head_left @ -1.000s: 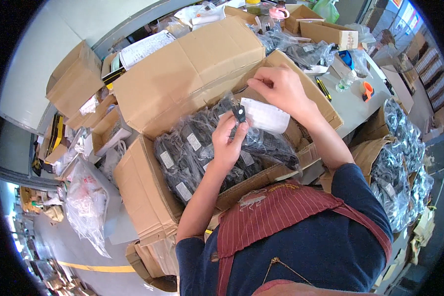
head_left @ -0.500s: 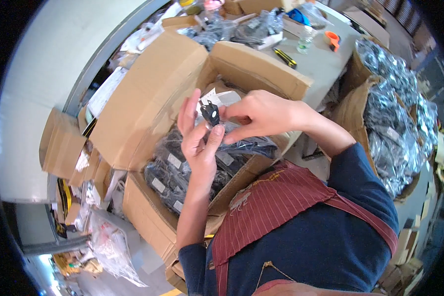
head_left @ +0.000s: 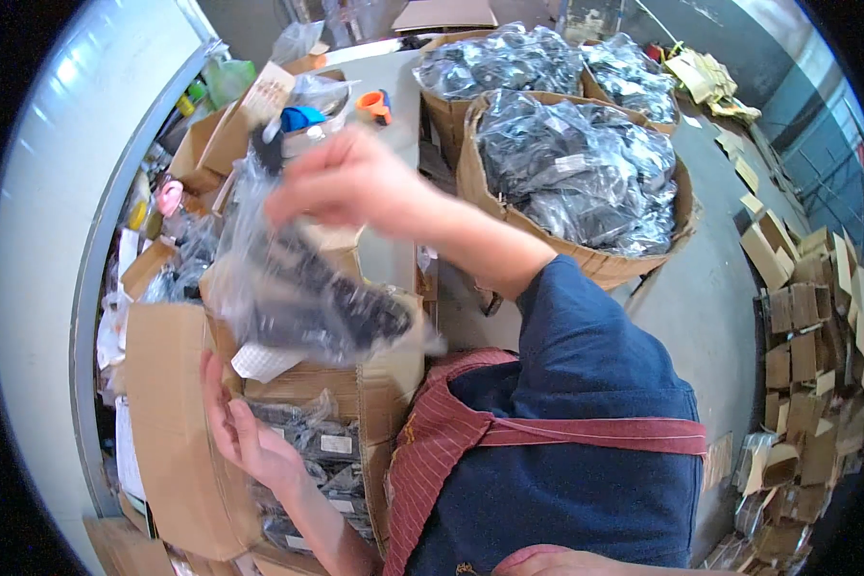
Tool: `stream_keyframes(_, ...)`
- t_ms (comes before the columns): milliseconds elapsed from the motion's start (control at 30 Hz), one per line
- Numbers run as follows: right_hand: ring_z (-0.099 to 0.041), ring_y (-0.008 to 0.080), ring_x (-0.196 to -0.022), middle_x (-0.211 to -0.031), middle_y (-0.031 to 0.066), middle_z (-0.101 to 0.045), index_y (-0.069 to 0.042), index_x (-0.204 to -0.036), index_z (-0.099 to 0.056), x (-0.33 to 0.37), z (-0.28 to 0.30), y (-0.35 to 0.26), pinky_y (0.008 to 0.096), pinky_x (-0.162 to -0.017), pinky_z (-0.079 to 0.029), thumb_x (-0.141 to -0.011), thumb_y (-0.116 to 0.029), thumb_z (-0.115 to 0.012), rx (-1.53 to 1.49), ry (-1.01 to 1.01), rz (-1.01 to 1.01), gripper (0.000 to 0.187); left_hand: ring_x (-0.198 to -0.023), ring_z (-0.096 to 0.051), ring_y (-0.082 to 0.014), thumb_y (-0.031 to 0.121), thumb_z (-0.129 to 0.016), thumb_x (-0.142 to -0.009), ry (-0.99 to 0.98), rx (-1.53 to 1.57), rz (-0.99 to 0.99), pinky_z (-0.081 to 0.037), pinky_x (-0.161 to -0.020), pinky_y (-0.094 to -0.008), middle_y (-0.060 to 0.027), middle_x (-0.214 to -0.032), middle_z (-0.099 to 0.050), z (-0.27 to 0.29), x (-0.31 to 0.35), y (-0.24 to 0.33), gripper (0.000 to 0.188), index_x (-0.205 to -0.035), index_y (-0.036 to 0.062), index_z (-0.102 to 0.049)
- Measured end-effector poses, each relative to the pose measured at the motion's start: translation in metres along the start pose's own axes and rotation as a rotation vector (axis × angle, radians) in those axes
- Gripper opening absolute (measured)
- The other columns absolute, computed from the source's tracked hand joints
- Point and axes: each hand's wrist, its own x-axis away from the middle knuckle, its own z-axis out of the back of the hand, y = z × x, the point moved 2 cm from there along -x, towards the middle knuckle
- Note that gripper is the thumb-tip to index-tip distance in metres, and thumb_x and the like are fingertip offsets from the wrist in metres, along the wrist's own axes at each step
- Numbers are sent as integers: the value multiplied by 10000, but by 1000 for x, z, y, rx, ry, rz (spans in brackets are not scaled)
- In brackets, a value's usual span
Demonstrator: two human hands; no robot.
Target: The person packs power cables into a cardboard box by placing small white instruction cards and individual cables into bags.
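Note:
My right hand [head_left: 346,182] is raised and blurred by motion, its fingers pinched on a clear plastic bag [head_left: 269,278] with black contents, seemingly a cord. A dark end, smeared by motion, sticks up beside the fingers. The bag hangs over an open cardboard carton [head_left: 168,413]. Below it, my left hand [head_left: 254,442] holds nothing, its fingers apart near the carton's side flap. Several bagged black items with white labels [head_left: 337,444] lie inside the carton, partly hidden by my left forearm.
Large cartons heaped with bagged black items [head_left: 576,173] stand on the right. An orange tape dispenser [head_left: 374,106] rests on the grey table [head_left: 394,82] at the back. Clutter lines the left wall. Flattened and small cardboard boxes [head_left: 797,355] pile up at far right.
My view has swung to the right. My right hand has lifted the bag up out of my left hand, which has let go and opened. The black plug was between both hands before.

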Motion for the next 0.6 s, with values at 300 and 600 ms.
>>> stream_keyframes(300, -320, 28, -483, -535, -60, -391, -22, -874, -753, 54, 170, -83, 231, -480, -208, -887, -148, -628, 634, 598, 118, 178, -1367, -381, -324, 244, -664, -917, -347, -1108, 373, -274, -1117, -517, -153, -1406, -507, 65, 59, -165, 420, -1316, 128, -598)
stream_keyframes(600, -483, 58, -517, -572, -3, -564, -9, -837, -755, 168, 313, -164, 247, -502, -361, -824, -260, -766, 1175, 951, -60, 252, -1408, -324, -320, 232, -651, -909, -460, -1523, 314, -203, -1132, -553, -110, -1493, -426, 71, 92, -185, 551, -1412, 88, -477)
